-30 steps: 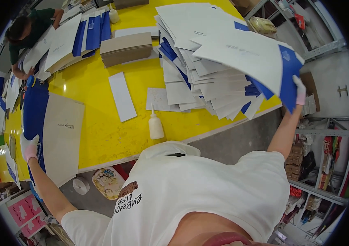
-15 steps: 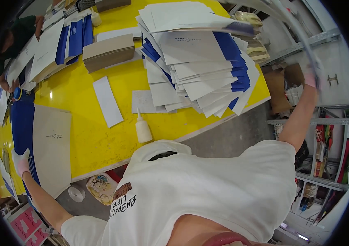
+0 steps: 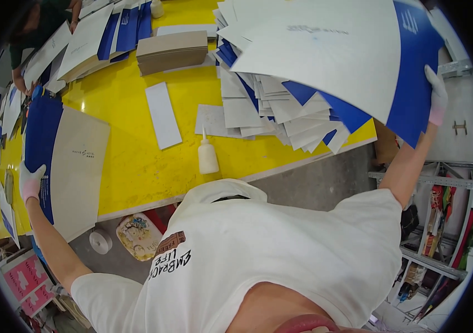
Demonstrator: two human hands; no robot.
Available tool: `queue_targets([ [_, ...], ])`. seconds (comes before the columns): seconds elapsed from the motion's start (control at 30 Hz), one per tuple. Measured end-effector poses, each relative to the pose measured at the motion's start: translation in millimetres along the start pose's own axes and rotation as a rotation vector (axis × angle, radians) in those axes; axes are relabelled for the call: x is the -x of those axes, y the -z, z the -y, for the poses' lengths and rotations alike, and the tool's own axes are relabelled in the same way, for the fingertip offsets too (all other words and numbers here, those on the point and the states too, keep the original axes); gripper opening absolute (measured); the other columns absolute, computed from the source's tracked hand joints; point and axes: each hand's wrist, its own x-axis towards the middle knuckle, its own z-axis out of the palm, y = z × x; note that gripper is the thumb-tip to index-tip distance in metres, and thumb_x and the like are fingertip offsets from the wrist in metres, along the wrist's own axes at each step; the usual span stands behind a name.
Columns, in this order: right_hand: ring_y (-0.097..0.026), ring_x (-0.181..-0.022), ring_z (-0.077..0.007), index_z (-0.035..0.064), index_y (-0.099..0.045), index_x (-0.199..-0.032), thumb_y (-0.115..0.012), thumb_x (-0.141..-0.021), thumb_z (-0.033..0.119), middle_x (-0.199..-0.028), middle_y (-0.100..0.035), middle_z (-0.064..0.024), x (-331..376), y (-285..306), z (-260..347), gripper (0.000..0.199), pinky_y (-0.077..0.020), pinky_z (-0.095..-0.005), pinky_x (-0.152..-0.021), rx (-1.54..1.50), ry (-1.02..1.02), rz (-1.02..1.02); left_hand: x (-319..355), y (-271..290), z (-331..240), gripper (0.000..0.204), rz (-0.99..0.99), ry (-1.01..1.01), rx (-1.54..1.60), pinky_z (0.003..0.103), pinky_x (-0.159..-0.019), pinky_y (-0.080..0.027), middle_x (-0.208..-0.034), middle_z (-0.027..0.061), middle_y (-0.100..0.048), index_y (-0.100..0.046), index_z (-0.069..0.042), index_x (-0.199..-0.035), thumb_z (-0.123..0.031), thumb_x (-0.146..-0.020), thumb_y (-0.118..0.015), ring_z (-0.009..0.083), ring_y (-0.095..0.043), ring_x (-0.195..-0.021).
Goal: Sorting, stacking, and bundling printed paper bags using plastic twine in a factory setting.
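My right hand (image 3: 437, 97), in a white glove with a pink cuff, grips the right edge of a large flat white and blue paper bag (image 3: 325, 50). The raised bag tilts above a fanned pile of similar paper bags (image 3: 297, 114) and hides much of it. On the left, my gloved left hand (image 3: 32, 180) rests on the blue band of another flat paper bag (image 3: 78, 172), thumb and fingers apart. That bag lies along the table's left part and reaches over its front edge.
A squeeze bottle (image 3: 208, 157) stands near the front of the yellow table (image 3: 131, 166). Behind it are a white strip (image 3: 164, 115) and a stack of brown cardboard pieces (image 3: 171, 53). A co-worker's arm (image 3: 20, 80) shows at far left. Metal shelves (image 3: 436, 261) stand at right.
My right hand has swung inward from the far right, bringing the raised paper bag flatter into view over the pile. My left hand stays on the left bag. The view has shifted slightly.
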Motion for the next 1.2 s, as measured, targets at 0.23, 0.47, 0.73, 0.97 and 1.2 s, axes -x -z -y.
queue_targets([
  [0.23, -0.058, -0.095, -0.0159, -0.0013, -0.046, -0.122, -0.058, -0.083, 0.007, -0.109, -0.058, -0.0100, 8, -143, 10, 0.042, -0.0438, -0.0246, -0.086, 0.283, 0.203, 0.553, -17, 8, 44, 0.056, 0.058, -0.360, 0.083, 0.032, -0.086, -0.044, -0.107, 0.0184, -0.059, -0.051, 0.004, -0.113, -0.022, -0.067, -0.071, 0.0268, -0.058, -0.096],
  [0.47, -0.058, -0.089, -0.0119, -0.0011, -0.049, -0.119, -0.061, -0.081, 0.007, -0.103, -0.059, -0.0067, 66, -304, -2, 0.041, -0.0472, -0.0240, -0.079, 0.735, 0.487, 1.038, -23, 54, 51, 0.053, 0.045, -0.283, -0.016, 0.033, -0.083, -0.045, -0.099, 0.0178, -0.063, -0.058, -0.003, -0.108, -0.027, -0.063, -0.072, 0.0286, -0.060, -0.092],
  [0.73, -0.062, -0.069, -0.0273, 0.0143, -0.056, -0.104, -0.052, -0.072, 0.003, -0.071, -0.062, -0.0078, 201, -489, -80, 0.035, -0.0489, -0.0368, -0.060, 0.825, 1.323, 1.578, -23, 71, 71, 0.054, 0.113, -0.435, -0.036, 0.034, -0.083, -0.044, -0.098, 0.0173, -0.062, -0.059, -0.003, -0.106, -0.038, -0.066, -0.068, 0.0290, -0.058, -0.094],
  [0.97, -0.061, -0.074, -0.0293, 0.0090, -0.052, -0.103, -0.058, -0.069, 0.005, -0.078, -0.062, -0.0116, 235, -559, -134, 0.035, -0.0495, -0.0377, -0.061, 1.110, 1.083, 1.541, 16, 43, 40, 0.044, 0.241, -0.535, 0.054, 0.028, -0.078, -0.045, -0.090, 0.0118, -0.065, -0.060, -0.002, -0.105, -0.032, -0.073, -0.066, 0.0203, -0.060, -0.081],
  [1.2, -0.062, -0.086, -0.0240, 0.0162, -0.050, -0.116, -0.067, -0.072, 0.024, -0.095, -0.063, -0.0085, 233, -594, -133, 0.048, -0.0508, -0.0334, -0.072, 1.105, 0.882, 1.434, 11, 42, 25, 0.073, 0.532, -0.480, 0.160, 0.031, -0.084, -0.044, -0.104, 0.0190, -0.060, -0.053, 0.001, -0.114, -0.059, -0.074, -0.059, 0.0275, -0.058, -0.095],
])
